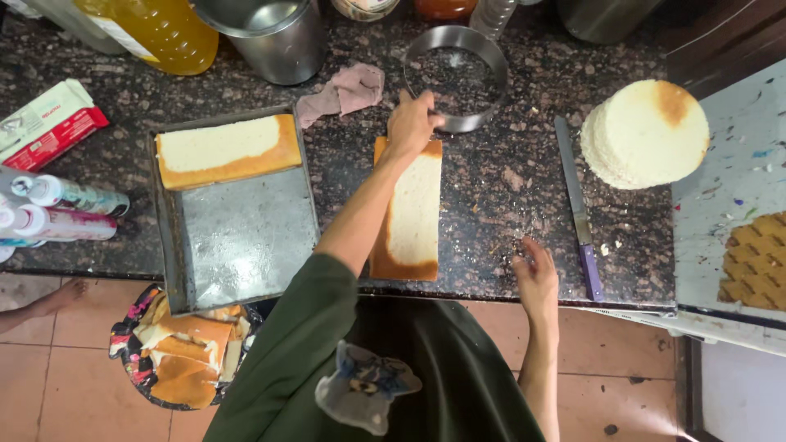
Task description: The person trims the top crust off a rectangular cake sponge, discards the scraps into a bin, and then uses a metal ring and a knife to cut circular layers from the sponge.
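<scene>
My left hand reaches forward and grips the near rim of a round metal cutter ring standing on the dark granite counter. Just below that hand lies a long slab of sponge cake, pale on top with brown edges. My right hand rests with fingers apart at the counter's front edge, holding nothing, next to a purple-handled knife. A stack of round cake discs sits to the right.
A metal baking tray at left holds another cake slab. Cake trimmings lie in a patterned bowl on the floor. A steel pot, a yellow bottle, a cloth, tubes and a waffle-patterned piece surround the work area.
</scene>
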